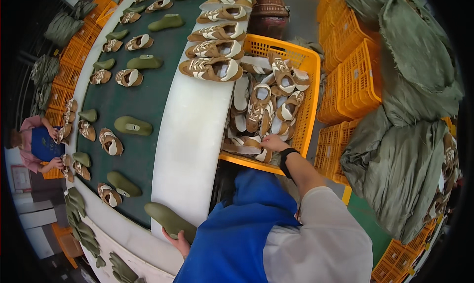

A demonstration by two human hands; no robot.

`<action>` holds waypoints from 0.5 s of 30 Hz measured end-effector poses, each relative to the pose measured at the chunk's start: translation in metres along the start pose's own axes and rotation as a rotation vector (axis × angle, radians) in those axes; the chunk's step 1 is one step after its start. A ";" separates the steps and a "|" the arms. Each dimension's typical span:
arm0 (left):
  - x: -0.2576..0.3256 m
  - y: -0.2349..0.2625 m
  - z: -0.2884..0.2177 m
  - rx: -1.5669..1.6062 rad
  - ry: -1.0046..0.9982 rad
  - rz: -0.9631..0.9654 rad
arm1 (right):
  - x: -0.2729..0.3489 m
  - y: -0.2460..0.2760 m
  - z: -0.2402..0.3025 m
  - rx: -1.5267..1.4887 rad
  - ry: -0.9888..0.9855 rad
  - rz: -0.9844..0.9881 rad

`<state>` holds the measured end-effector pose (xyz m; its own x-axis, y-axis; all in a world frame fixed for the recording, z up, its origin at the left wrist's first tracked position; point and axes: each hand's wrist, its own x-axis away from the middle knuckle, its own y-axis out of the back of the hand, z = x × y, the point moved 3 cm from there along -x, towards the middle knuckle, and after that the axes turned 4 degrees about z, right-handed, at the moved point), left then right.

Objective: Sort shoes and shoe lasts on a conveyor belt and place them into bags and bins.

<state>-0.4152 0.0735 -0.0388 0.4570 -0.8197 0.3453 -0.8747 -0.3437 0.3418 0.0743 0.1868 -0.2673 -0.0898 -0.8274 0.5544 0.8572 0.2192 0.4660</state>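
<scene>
My left hand (180,241) is closed round the heel end of an olive-green shoe last (170,219), low over the white ledge beside the conveyor. My right hand (274,142) reaches into a yellow crate (310,105), its fingers closed on the end of a brown and white sneaker (247,143) near the crate's front edge. Around that sneaker the crate holds many more, piled at different angles, some sole up. A row of sneakers (212,68) stands on the white ledge (190,120) left of the crate.
A green conveyor belt (143,159) carries sneakers and green lasts. Across it, a person in a blue apron (45,143) handles sneakers. Lasts (79,214) lie along the near left ledge. Stacked yellow crates (353,80) and grey-green cloths (395,169) stand at the right.
</scene>
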 end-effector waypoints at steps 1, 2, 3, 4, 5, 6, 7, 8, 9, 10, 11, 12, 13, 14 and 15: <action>-0.005 0.002 0.007 -0.018 -0.003 0.001 | -0.007 -0.024 -0.006 0.032 0.140 -0.104; -0.004 0.001 0.009 -0.027 -0.001 -0.006 | -0.007 -0.035 0.004 0.070 0.287 -0.203; -0.003 0.001 0.011 -0.031 0.014 -0.018 | -0.015 -0.041 0.004 0.122 0.171 -0.148; -0.003 0.000 0.013 -0.035 0.029 -0.030 | -0.024 -0.044 0.002 0.174 0.055 -0.091; -0.001 -0.002 0.012 -0.032 0.046 -0.037 | -0.027 -0.041 0.005 0.237 -0.061 -0.041; 0.002 -0.001 0.014 -0.017 0.067 -0.044 | -0.030 -0.038 0.007 0.228 0.033 -0.112; 0.006 0.000 0.016 -0.004 0.088 -0.051 | -0.031 -0.039 0.003 0.112 -0.056 0.066; 0.004 -0.001 0.014 0.013 0.092 -0.047 | -0.021 -0.017 0.026 -0.012 -0.140 0.227; 0.002 0.000 0.012 0.012 0.087 -0.045 | -0.015 -0.004 0.042 -0.135 -0.221 0.386; -0.003 0.000 0.011 0.009 0.077 -0.038 | -0.017 0.000 0.044 -0.123 -0.256 0.471; 0.000 -0.001 0.012 0.013 0.083 -0.042 | -0.016 0.001 0.046 -0.173 -0.252 0.491; 0.001 -0.002 0.011 -0.017 0.078 -0.037 | -0.014 0.003 0.049 -0.226 -0.248 0.509; 0.002 -0.003 0.008 -0.050 0.070 -0.029 | -0.012 0.005 0.048 -0.283 -0.244 0.525; -0.002 -0.006 -0.003 -0.089 0.047 -0.005 | -0.017 -0.005 0.015 -0.514 -0.288 0.444; -0.002 -0.002 0.003 -0.077 0.053 0.009 | 0.007 0.022 0.041 -0.662 -0.256 0.535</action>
<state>-0.4149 0.0749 -0.0426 0.4588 -0.7965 0.3938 -0.8648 -0.2985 0.4037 0.0714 0.2074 -0.2249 0.3644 -0.5414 0.7577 0.9271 0.1342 -0.3500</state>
